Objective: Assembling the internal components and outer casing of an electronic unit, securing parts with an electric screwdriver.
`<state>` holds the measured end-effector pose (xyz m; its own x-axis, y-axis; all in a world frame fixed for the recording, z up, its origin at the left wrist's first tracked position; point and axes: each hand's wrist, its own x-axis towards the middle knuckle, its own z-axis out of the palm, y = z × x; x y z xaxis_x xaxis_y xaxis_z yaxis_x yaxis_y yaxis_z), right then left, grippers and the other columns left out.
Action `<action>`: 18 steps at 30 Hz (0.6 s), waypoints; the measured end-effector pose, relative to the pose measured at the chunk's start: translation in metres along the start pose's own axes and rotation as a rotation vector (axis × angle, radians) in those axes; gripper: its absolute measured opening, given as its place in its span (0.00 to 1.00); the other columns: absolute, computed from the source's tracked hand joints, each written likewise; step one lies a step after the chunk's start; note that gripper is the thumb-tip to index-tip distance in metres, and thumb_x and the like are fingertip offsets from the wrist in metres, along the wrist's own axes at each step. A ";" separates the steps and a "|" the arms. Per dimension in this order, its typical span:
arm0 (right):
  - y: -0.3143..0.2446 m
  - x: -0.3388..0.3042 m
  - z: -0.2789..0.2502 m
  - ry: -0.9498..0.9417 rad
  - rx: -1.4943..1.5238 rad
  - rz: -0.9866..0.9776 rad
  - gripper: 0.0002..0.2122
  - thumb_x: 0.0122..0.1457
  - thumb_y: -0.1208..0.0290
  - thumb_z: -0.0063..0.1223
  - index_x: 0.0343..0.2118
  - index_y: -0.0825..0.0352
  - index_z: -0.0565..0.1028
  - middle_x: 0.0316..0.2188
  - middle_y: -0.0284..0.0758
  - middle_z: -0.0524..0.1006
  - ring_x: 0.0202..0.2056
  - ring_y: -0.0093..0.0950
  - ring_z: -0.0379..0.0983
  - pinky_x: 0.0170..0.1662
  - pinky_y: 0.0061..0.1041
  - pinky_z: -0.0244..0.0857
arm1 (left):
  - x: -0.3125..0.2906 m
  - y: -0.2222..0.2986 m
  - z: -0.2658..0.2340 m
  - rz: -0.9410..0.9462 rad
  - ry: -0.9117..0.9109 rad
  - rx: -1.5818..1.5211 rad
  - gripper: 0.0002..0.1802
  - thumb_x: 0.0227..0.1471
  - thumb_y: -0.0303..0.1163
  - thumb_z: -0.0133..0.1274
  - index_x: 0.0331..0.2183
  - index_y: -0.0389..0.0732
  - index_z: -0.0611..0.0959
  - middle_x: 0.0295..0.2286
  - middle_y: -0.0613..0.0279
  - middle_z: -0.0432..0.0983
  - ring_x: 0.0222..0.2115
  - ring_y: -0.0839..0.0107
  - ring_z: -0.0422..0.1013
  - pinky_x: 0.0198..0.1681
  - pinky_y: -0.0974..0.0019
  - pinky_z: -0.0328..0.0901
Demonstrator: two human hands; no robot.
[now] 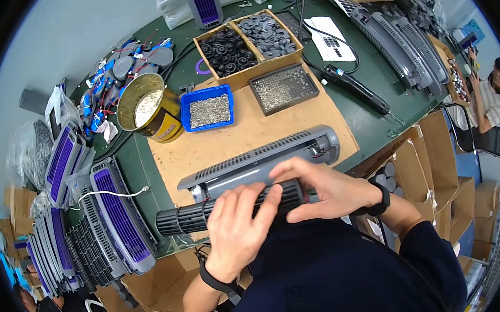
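A black ribbed cylindrical fan wheel [177, 220] lies crosswise in front of my body, over the near edge of the cardboard mat. My left hand [239, 227] is closed over its middle, fingers on top. At its right end my right hand [336, 191] curves round the tip, thumb on the near side and fingers on the far side. Just beyond both hands, a grey slotted fan housing [261, 155] rests on the mat with its hollow side toward me. My hands cover part of the wheel and of the housing.
On the mat stand a blue tray of screws [206, 92], a dark metal tray [285, 88] and a divided carton [248, 43] of black and grey parts. A yellow tin [160, 119], an electric screwdriver [355, 88], purple-grilled housings [121, 214] and grey shells [399, 47] surround it. Co-workers sit farther off.
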<state>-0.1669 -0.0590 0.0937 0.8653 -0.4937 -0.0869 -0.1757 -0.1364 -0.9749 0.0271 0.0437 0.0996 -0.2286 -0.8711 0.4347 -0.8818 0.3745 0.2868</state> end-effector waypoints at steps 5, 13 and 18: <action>0.016 -0.021 -0.052 0.303 -0.938 -0.252 0.44 0.30 0.75 0.72 0.57 0.61 0.63 0.50 0.41 0.68 0.51 0.43 0.66 0.51 0.32 0.64 | 0.017 -0.007 0.003 -0.102 -0.085 -0.170 0.32 0.27 0.26 0.66 0.43 0.42 0.81 0.36 0.61 0.71 0.34 0.62 0.70 0.32 0.62 0.67; 0.064 -0.013 -0.077 0.126 -0.509 -0.267 0.40 0.32 0.78 0.66 0.56 0.66 0.64 0.49 0.42 0.69 0.52 0.41 0.66 0.53 0.33 0.64 | 0.054 -0.029 0.013 -0.246 -0.281 -0.181 0.28 0.33 0.30 0.67 0.42 0.43 0.80 0.30 0.59 0.72 0.32 0.58 0.73 0.31 0.59 0.69; 0.077 -0.006 -0.070 0.126 -0.244 -0.197 0.41 0.33 0.70 0.68 0.56 0.69 0.63 0.47 0.43 0.71 0.49 0.38 0.70 0.53 0.31 0.63 | 0.062 -0.039 0.002 -0.280 -0.511 -0.192 0.24 0.35 0.32 0.68 0.40 0.40 0.82 0.35 0.57 0.77 0.29 0.57 0.76 0.32 0.60 0.70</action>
<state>-0.2186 -0.1262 0.0337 0.8314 -0.5380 0.1389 -0.1319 -0.4339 -0.8912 0.0465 -0.0251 0.1140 -0.2093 -0.9692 -0.1301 -0.8579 0.1181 0.5000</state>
